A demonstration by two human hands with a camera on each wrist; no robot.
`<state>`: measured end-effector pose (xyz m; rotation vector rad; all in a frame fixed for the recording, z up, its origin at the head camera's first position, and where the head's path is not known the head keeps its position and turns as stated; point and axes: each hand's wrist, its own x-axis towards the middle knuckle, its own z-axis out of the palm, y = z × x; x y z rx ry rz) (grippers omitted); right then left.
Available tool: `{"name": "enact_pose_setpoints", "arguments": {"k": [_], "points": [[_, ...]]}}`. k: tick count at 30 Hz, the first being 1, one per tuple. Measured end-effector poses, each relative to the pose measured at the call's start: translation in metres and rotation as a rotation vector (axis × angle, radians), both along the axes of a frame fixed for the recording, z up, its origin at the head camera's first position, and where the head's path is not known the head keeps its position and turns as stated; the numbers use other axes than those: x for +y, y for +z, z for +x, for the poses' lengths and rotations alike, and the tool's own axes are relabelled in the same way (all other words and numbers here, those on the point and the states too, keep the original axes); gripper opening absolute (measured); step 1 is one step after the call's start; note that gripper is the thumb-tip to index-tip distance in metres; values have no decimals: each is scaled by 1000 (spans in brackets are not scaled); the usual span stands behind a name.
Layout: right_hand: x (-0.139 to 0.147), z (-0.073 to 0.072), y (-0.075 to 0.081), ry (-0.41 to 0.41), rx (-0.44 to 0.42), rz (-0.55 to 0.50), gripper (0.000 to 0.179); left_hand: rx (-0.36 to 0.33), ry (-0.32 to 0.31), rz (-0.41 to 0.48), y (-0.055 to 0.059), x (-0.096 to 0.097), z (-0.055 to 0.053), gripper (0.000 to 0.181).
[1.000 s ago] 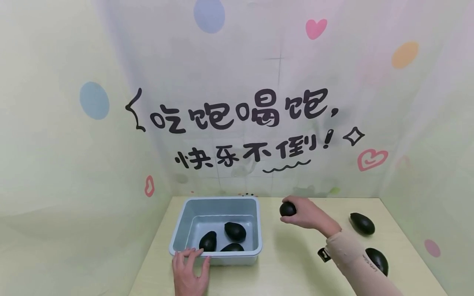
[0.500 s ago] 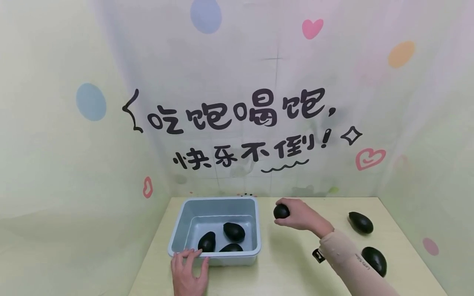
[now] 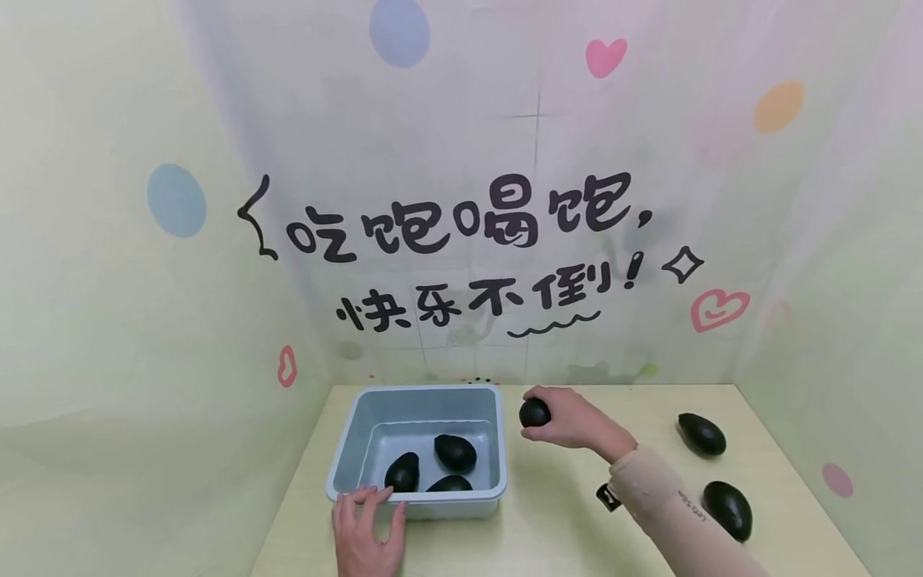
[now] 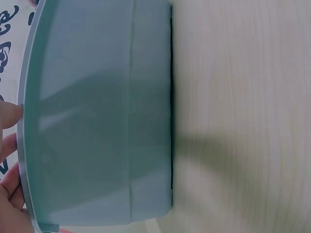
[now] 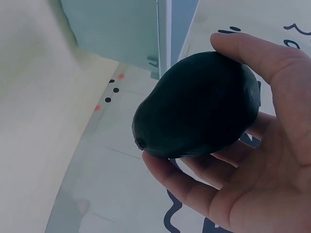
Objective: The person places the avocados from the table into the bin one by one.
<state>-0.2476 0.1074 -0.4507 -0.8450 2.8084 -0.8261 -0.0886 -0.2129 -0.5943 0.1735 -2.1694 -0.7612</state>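
Observation:
My right hand (image 3: 570,418) grips a dark avocado (image 5: 197,104) between thumb and fingers, held above the table just right of the bin. The fruit's narrow stem end shows in the right wrist view. A pale blue-grey plastic bin (image 3: 502,449) stands on the left part of the table, with three dark avocados inside, one of them at the back right (image 3: 455,453). The front wall partly hides the nearest one. My left hand (image 3: 366,533) rests its fingers over the bin's front rim at the left corner, and in the left wrist view the fingertips (image 4: 10,115) touch that rim.
Two more avocados lie on the right side of the table, one farther back (image 3: 702,435) and one nearer (image 3: 727,510) beside the right sleeve (image 3: 671,501). A printed cloth backdrop (image 3: 461,160) rises behind the table's back edge.
My right hand has moved left toward the bin with the avocado in its grip. The left hand stays on the rim, and the head view has shifted slightly.

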Motion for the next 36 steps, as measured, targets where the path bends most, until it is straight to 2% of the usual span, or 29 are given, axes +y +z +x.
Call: {"name": "enact_pose_setpoints", "arguments": {"k": [11, 21, 29, 36], "points": [[-13, -1, 3, 19, 10, 21, 54, -14, 1, -3, 0, 0, 0, 31], [-29, 3, 9, 65, -18, -19, 48, -22, 17, -4, -2, 1, 2, 30], [-42, 5, 10, 103, 5, -25, 47, 36, -9, -24, -5, -3, -1, 31], [-51, 7, 4, 132, -33, -28, 49, 61, -20, -37, -3, -2, -2, 31]]}}
